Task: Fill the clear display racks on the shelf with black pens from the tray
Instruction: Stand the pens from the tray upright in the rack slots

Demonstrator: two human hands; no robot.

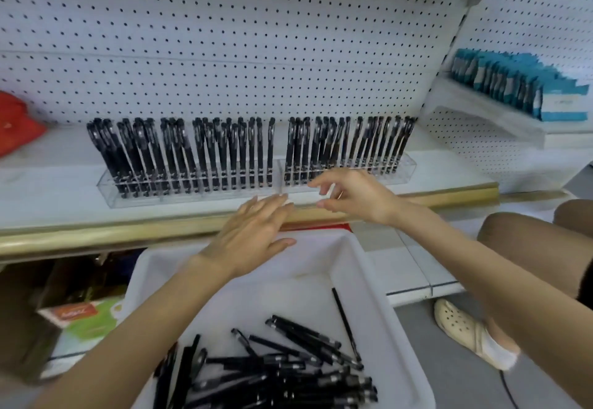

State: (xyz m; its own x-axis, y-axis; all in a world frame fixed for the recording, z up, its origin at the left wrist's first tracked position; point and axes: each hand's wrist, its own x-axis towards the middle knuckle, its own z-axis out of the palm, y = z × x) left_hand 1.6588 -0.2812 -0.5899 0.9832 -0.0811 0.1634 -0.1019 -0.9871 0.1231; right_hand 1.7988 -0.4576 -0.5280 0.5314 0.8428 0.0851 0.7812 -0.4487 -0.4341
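Two clear racks stand side by side on the white shelf, the left rack point(109, 195) and the right rack point(406, 171), both holding several upright black pens point(199, 152). A white tray point(321, 267) below the shelf holds a heap of loose black pens point(288, 367) at its near end. My left hand point(253, 232) lies flat, fingers straight, over the shelf's front edge, fingertips near the racks. My right hand point(353, 196) hovers in front of the right rack with fingers loosely spread and holds nothing.
White pegboard backs the shelf. A red bag point(16, 123) lies at the far left. Blue boxes point(513, 84) fill a side shelf at the right. A gold rail point(96, 235) edges the shelf. Below left sits a green and orange box point(86, 318). A shoe point(465, 328) rests on the floor.
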